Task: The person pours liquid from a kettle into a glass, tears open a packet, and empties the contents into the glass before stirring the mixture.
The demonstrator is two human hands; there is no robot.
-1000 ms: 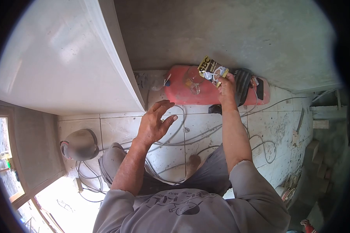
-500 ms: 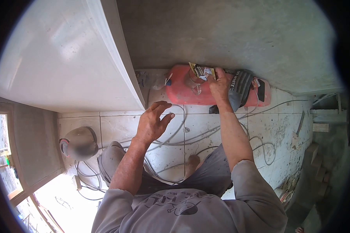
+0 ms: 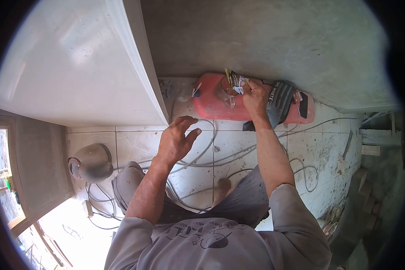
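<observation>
My right hand (image 3: 255, 98) pinches a small printed sachet (image 3: 234, 82), dark with yellow and white on it. The sachet is tilted over a clear glass mug (image 3: 224, 93), overlapping its rim in this view. The mug stands on a red plastic container (image 3: 204, 101) lying along the foot of the wall, its handle toward me. My left hand (image 3: 175, 140) hangs over the floor, fingers apart and holding nothing. Beside my right wrist, a dark grey cloth or bag with white lettering (image 3: 279, 100) drapes over the red container.
A large white panel (image 3: 81, 63) rises at the left, its edge close to my left hand. Grey cables (image 3: 202, 166) wind across the tiled floor (image 3: 135, 139). A rounded, dusty object (image 3: 92, 162) sits at the left. Blocks (image 3: 364, 189) are stacked at the right.
My right hand has shifted slightly right and turned, so the sachet now stands more steeply over the mug. My left hand has hardly moved.
</observation>
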